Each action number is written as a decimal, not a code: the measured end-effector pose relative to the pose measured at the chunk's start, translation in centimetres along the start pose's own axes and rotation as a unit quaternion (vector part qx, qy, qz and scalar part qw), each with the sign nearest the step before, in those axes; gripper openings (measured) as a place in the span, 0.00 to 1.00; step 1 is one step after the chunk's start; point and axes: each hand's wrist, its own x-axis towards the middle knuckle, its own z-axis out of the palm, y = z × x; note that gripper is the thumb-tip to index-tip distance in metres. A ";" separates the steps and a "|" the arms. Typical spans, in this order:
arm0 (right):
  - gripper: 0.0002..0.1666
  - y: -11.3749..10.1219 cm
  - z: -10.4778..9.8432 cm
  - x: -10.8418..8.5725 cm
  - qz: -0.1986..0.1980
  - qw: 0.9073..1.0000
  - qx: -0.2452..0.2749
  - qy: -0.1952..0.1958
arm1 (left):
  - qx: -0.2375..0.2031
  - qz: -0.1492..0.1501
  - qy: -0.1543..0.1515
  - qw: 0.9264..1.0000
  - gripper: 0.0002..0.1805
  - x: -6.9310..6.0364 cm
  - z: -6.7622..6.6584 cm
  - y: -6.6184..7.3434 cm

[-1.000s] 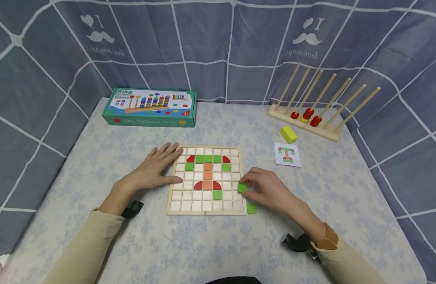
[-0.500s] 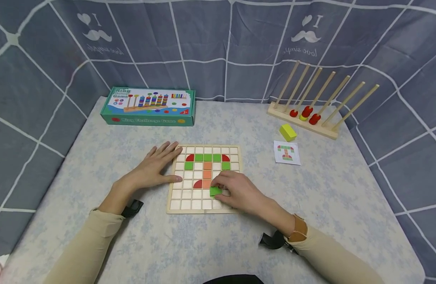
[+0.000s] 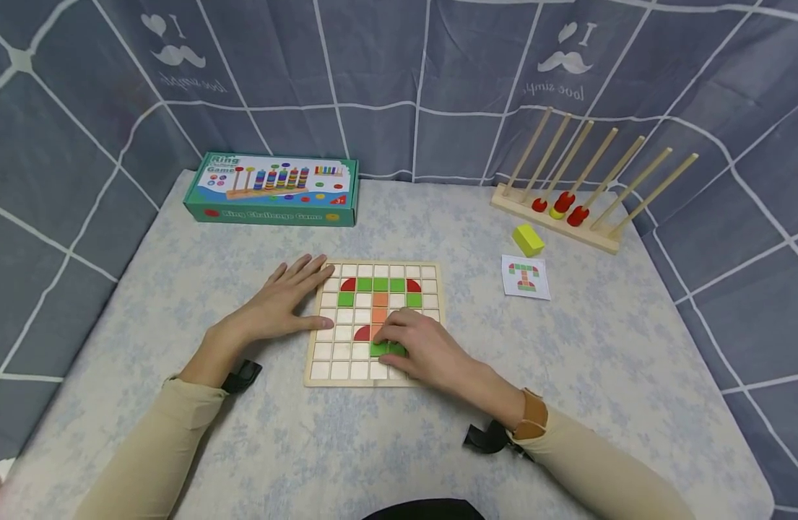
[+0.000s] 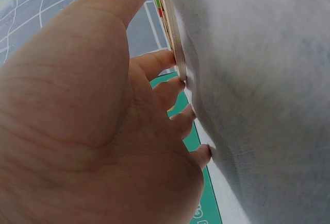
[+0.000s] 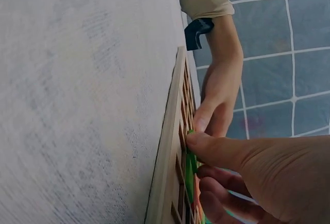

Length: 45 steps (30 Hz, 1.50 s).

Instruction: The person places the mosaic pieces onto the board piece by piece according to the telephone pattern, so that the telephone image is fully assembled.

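Note:
A wooden grid board (image 3: 347, 383) lies on the table with a T-like pattern of red, green and orange tiles. My right hand (image 3: 431, 347) is over its lower middle, thumb and fingers pinching a green square tile (image 3: 378, 350) at the cell below the orange column. Beside this tile, partly under the fingers, is another green tile (image 3: 396, 348). In the right wrist view, my thumb touches the green tile's edge (image 5: 190, 177). My left hand (image 3: 275, 307) rests with spread fingers on the board's left edge. The red quarter-round right of the column is hidden by my right hand.
A small pattern card (image 3: 525, 277) and a yellow block (image 3: 528, 240) lie right of the board. Behind them stands a wooden peg rack (image 3: 554, 220) with several red and yellow rings. A green game box (image 3: 271, 189) lies at the back left.
My right hand has carried a green tile from the board's right edge leftward to the lower middle. The loose green tile seen right of the board is now out of sight. My left hand stays put.

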 end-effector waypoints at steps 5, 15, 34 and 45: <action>0.08 0.2 -0.1 -0.1 -0.030 0.999 -0.009 0.008 | 0.003 -0.003 -0.001 1.000 0.55 0.0 -0.2 0.1; 0.12 0.8 -0.9 -1.4 -0.011 1.000 0.021 -0.008 | 0.003 0.001 0.001 1.000 0.55 -0.1 -0.2 0.1; 0.32 4.8 -4.7 -7.7 0.105 0.991 0.080 -0.010 | -0.010 0.008 0.010 1.000 0.55 -0.3 0.1 0.1; 0.23 5.8 -4.8 -10.1 0.092 0.991 0.090 -0.047 | 0.000 0.010 0.003 1.000 0.55 0.0 -0.1 0.1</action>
